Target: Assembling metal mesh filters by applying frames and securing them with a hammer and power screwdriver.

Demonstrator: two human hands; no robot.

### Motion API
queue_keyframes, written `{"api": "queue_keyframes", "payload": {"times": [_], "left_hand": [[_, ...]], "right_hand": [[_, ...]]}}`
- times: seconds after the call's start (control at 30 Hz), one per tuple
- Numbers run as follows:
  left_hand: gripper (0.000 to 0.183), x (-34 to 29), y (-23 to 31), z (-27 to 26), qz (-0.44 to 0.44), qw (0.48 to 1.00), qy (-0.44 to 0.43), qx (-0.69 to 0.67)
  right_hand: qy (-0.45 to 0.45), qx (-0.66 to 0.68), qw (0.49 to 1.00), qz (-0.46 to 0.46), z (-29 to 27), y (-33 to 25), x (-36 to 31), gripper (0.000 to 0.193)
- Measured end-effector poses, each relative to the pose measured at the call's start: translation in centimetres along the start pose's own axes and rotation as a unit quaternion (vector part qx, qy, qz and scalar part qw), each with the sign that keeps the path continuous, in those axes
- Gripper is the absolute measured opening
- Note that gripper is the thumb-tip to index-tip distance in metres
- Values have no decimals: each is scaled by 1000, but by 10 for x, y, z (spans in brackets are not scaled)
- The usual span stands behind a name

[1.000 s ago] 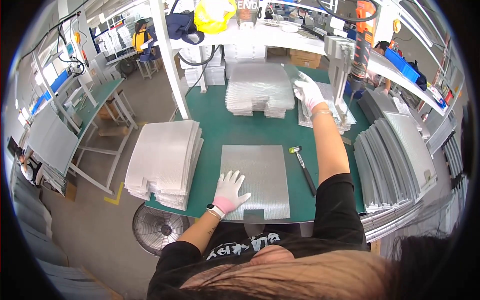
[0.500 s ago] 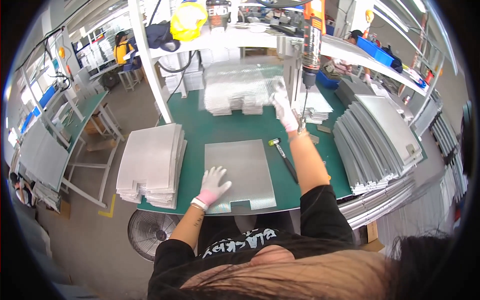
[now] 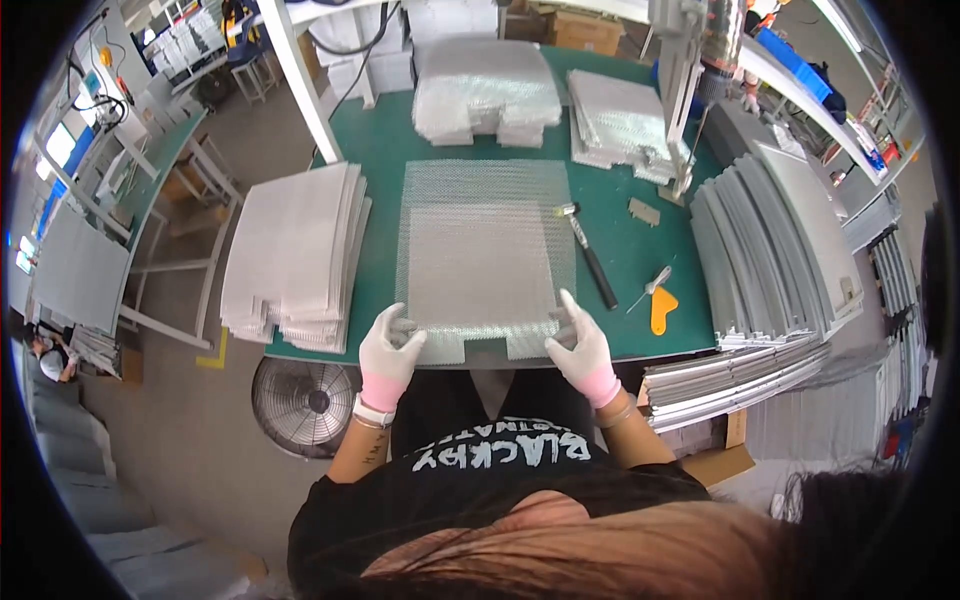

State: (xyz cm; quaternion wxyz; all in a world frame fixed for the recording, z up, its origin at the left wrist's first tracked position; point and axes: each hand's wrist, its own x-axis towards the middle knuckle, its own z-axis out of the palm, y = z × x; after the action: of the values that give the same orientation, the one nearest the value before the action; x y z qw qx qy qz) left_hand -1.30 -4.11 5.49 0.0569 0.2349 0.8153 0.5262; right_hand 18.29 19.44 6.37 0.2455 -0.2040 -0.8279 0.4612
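A see-through silver mesh sheet [image 3: 485, 180] lies over a smaller grey panel [image 3: 480, 265] on the green-topped bench, its border reaching past the panel on the far side and both flanks. The near edge has a notch in the middle. At the near left corner my left hand [image 3: 388, 352], in a white glove with a pink cuff, pinches the mesh edge with thumb and curled fingers. Opposite it, my right hand [image 3: 583, 350] grips the near right corner in the same way. A hammer [image 3: 592, 260] with a dark handle rests to the right of the sheet.
Stacked panels stand at left [image 3: 285, 245] and right [image 3: 765, 255]. Mesh stacks lie at the back middle [image 3: 487, 90] and back right [image 3: 620, 115]. An orange scraper [image 3: 663, 310] and a small pointed tool [image 3: 657, 282] lie near the hammer. A power screwdriver [image 3: 720, 45] hangs at upper right.
My right hand has come back from the far mesh stack to the near right corner. A mesh sheet now covers the panel. My left hand has lifted off the panel onto the mesh corner.
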Motion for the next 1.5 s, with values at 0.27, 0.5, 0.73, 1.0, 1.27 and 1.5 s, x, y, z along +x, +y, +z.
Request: {"api": "queue_keyframes", "payload": {"times": [0.27,0.5,0.73,1.0,1.27,1.5], "left_hand": [[55,-9,-18,19,-25,994,-12,107],[60,-9,-35,25,58,975,-20,213],[62,-9,-29,24,-23,981,-54,184],[62,-9,-35,28,-11,977,-51,205],[78,6,-7,19,-116,947,-91,287],[64,28,-44,17,184,904,-176,343]], "right_hand": [[-7,-66,998,-7,16,27,9,66],[-31,-158,987,-13,23,44,15,66],[-77,-143,985,59,24,47,14,68],[-84,-226,970,34,26,57,13,68],[-155,-329,931,39,2,22,32,62],[137,-313,939,-33,-80,78,238,51]]}}
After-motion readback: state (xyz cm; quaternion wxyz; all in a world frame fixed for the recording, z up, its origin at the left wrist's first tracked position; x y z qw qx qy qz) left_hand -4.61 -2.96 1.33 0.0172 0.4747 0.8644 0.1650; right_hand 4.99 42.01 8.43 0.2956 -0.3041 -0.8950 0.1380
